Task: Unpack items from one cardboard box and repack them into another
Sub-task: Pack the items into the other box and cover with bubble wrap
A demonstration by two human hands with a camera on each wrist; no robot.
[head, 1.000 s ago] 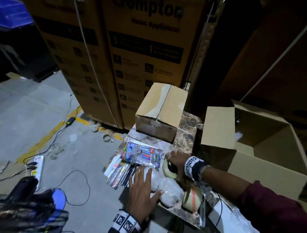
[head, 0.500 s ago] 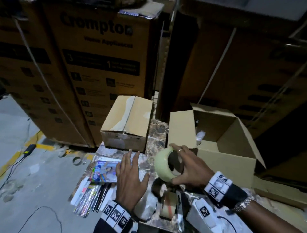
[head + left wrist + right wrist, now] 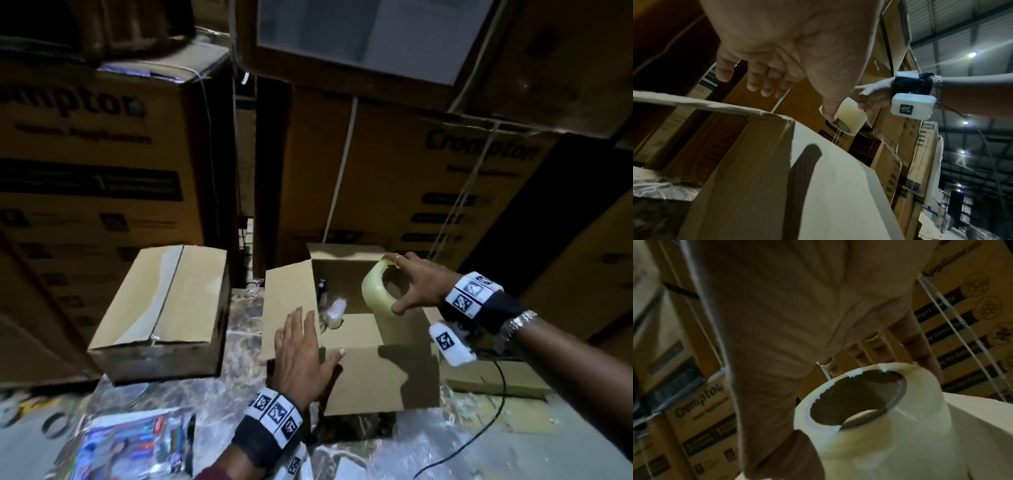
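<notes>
Raised over the open box point(image 3: 363, 373), pale yellowish tape roll point(image 3: 376, 291) sits pinched in right hand point(image 3: 419, 286).

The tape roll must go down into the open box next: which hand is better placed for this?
The right hand. It grips the tape roll above the open box. The left hand is open and holds nothing, near the box's left flap.

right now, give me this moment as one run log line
right hand: grips tape roll over open box | left hand: flat at box flap, holds nothing | closed box: untouched
</notes>
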